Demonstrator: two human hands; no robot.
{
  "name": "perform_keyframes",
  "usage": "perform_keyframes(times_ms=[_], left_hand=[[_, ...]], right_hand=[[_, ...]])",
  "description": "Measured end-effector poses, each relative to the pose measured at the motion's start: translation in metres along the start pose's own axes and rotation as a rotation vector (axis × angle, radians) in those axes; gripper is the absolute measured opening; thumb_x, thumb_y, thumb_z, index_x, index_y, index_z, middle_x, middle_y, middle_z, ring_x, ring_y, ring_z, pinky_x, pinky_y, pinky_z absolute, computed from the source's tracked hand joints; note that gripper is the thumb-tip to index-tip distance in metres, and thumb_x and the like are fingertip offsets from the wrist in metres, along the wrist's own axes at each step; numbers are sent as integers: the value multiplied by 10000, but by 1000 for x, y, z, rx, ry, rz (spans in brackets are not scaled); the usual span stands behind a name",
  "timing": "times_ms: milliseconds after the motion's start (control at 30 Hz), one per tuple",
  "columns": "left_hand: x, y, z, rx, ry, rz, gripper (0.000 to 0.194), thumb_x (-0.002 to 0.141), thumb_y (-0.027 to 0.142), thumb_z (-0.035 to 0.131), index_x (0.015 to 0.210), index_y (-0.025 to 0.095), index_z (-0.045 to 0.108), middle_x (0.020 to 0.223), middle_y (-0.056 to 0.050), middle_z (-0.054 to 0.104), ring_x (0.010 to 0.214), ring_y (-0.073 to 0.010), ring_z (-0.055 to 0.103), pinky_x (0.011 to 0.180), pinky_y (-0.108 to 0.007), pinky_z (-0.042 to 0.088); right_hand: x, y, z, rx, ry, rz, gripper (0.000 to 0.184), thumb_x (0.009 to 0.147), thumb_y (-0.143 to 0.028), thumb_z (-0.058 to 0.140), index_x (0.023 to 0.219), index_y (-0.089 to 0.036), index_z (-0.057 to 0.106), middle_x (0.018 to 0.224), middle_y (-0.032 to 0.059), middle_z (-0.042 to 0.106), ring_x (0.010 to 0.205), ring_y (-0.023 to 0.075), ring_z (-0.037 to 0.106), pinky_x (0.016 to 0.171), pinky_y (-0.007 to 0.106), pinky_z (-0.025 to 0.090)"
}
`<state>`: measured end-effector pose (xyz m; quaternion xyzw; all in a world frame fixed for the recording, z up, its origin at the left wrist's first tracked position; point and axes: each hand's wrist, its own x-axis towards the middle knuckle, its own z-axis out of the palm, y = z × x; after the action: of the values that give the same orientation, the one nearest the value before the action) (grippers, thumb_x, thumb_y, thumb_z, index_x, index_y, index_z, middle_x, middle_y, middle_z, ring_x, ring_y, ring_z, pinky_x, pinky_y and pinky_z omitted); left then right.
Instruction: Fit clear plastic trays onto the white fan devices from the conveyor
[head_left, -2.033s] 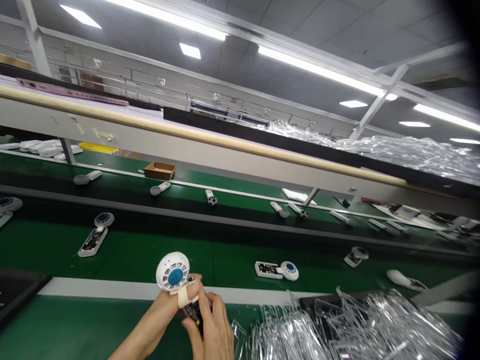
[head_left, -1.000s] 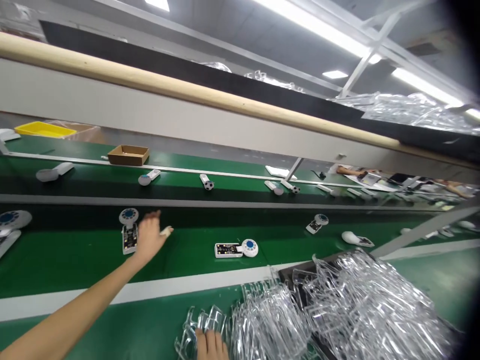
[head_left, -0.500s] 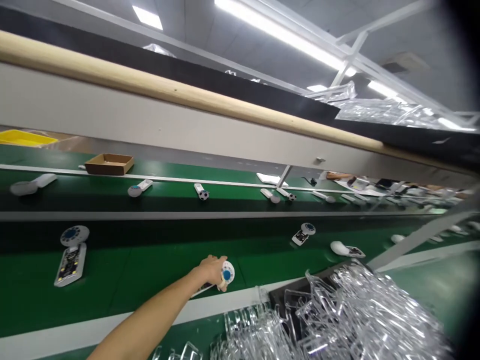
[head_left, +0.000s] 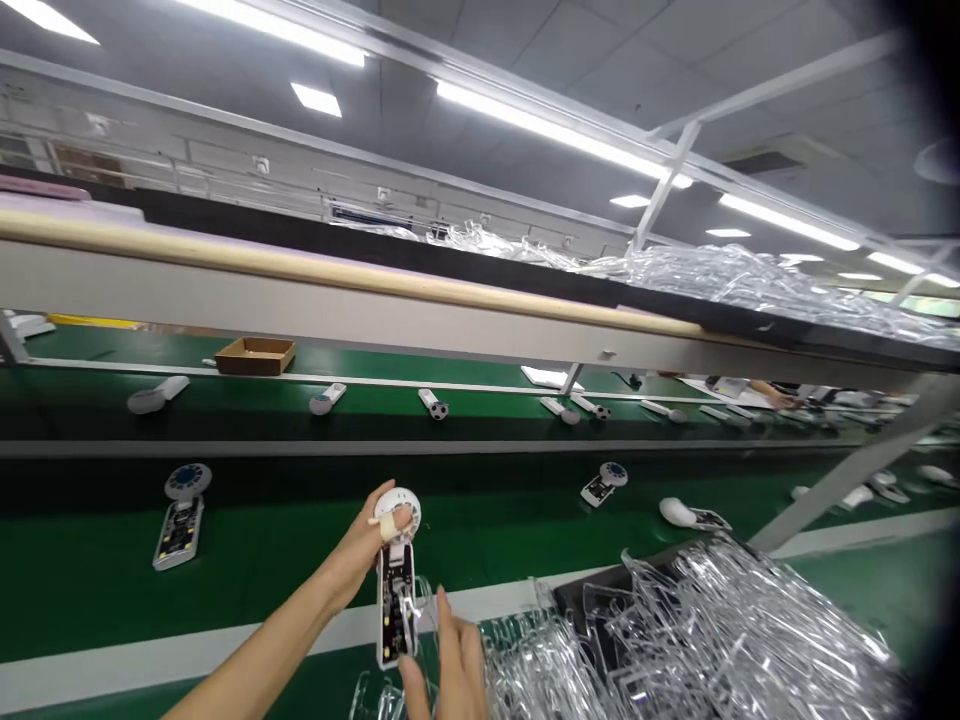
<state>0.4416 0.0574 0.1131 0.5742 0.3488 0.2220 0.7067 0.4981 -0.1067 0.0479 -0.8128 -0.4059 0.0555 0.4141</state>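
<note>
My left hand (head_left: pixel 360 555) is closed on the round white head of a small hand-held fan (head_left: pixel 395 585) and holds it up above the near edge of the green conveyor belt (head_left: pixel 262 540). The fan's open handle shows a circuit board and hangs downward. A pale bandage wraps one finger of that hand. My right hand (head_left: pixel 450 670) rises at the bottom edge with its fingers pinched on a clear plastic piece (head_left: pixel 416 610) at the fan's handle.
More open fans lie on the belt: one at the left (head_left: pixel 180 515), one at the right (head_left: pixel 604 481). Finished fans ride the far belt (head_left: pixel 433 403). A heap of clear plastic parts (head_left: pixel 690 640) fills the lower right. A cardboard box (head_left: pixel 255 355) sits beyond.
My left hand has lifted the fan off the belt and brought it back toward me. My right hand has come up from the plastic heap with a clear piece to meet it.
</note>
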Motion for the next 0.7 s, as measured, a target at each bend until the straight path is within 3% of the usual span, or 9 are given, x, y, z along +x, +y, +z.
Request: perform_keyframes(times_ms=[100,233,333,433,533,700], left_hand=[[-36,10,-2,-221,27,-42,735,677,597,617,1259,214,383,1010,-76,618,927,-227,603,792,-310,449],[-64,18,-2,-182,175,2,711,630,607,649,1186,224,428,969,-66,622,881,-235,598,702,-298,433],[-75,23,-4,-193,242,5,681,606,590,678,1138,228,455,945,-61,621,837,-230,600,685,-299,425],[-85,23,-6,-252,266,-10,683,602,592,683,1139,234,462,990,-74,618,851,-237,597,716,-321,430],[-96,15,-5,-360,236,4,736,578,588,706,1167,215,469,1065,-99,610,923,-249,584,792,-338,432],[-107,-12,-5,-390,131,-189,696,517,599,734,1011,130,589,900,-106,652,902,-273,596,778,-357,463]], right_hand=[[3,-20,23,-106,54,-138,524,888,-332,394,1399,-284,291,1009,122,486,895,308,558,588,363,520],[-9,-33,39,-227,78,-214,635,871,-268,403,1443,-307,131,1037,137,489,911,338,553,627,411,527],[-23,-36,49,-247,81,-177,665,884,-238,349,1441,-363,8,1093,137,519,908,341,579,617,418,527],[-32,-38,50,-155,14,-84,630,910,-209,254,1424,-411,-50,1078,109,556,750,263,633,483,319,502],[-32,-37,41,-51,-21,-79,551,935,-281,252,1429,-417,48,1030,89,565,706,234,626,470,294,490],[-30,-30,27,33,22,-259,446,890,-545,338,1302,-407,439,1019,77,576,886,293,579,714,411,501]])
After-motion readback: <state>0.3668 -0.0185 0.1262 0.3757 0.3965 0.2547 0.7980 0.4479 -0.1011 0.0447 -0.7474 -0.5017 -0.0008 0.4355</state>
